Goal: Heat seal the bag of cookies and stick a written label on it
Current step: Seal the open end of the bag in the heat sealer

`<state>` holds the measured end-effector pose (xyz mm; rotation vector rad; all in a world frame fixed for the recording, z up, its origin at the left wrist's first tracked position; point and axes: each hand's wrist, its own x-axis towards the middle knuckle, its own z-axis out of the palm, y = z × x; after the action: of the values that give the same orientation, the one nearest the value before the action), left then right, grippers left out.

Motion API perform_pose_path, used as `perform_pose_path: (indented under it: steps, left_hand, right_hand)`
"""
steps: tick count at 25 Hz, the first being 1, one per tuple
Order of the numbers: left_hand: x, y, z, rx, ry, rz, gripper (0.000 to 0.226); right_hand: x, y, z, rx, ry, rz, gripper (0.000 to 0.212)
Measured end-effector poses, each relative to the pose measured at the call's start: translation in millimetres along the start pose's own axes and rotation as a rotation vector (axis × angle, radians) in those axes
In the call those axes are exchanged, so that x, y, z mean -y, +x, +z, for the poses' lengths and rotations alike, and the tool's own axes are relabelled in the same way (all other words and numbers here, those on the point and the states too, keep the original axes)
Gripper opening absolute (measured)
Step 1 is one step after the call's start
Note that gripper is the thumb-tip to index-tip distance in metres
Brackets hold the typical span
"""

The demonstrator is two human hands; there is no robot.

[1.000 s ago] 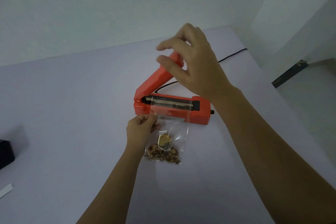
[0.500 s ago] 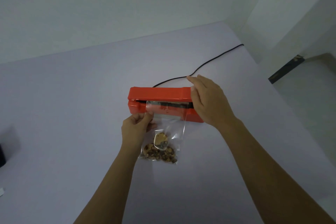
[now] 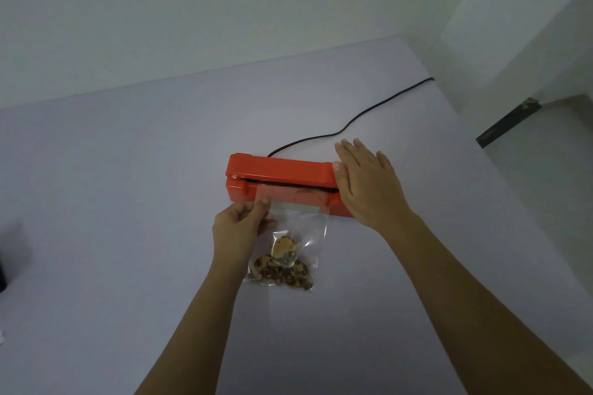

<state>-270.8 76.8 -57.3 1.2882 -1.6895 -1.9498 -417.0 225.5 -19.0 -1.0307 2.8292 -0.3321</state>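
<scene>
Lid (image 3: 279,167) of the sealer (image 3: 236,192), raised a second ago, is now down on the mouth of the bag (image 3: 298,221). My right hand (image 3: 369,186) presses it flat-fingered, while my left hand (image 3: 239,228) pinches the bag's edge on the table (image 3: 128,202). Sealing has begun, I judge.

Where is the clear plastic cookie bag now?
In the head view the clear plastic bag lies at centre, its top inside the closed orange heat sealer; the left hand pinches its upper left edge, the right hand presses the sealer's right end.
</scene>
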Motion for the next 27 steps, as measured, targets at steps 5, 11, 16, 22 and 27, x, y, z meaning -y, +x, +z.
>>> perform_pose_path:
  steps: [5,11,16,22,27]
  left_hand:
    - [0,0,-1,0.007,-0.024,-0.003,0.022]
    - [-1,4,-5,0.008,-0.013,0.006,0.018]
    - [-3,6,-5,0.032,-0.023,0.009,0.014]
    - [-3,7,-5,0.033,-0.019,0.008,0.018]
    - [-3,5,-5,0.046,-0.032,-0.004,0.02]
  right_hand:
    - [3,1,-6,-0.006,0.025,0.003,0.062]
    - [11,4,-20,-0.071,0.122,0.008,0.057]
    - [12,3,-19,-0.078,0.108,0.008,0.058]
    - [5,2,-8,-0.041,0.095,0.022,0.057]
    - [0,0,7,-0.04,0.132,0.037,0.055]
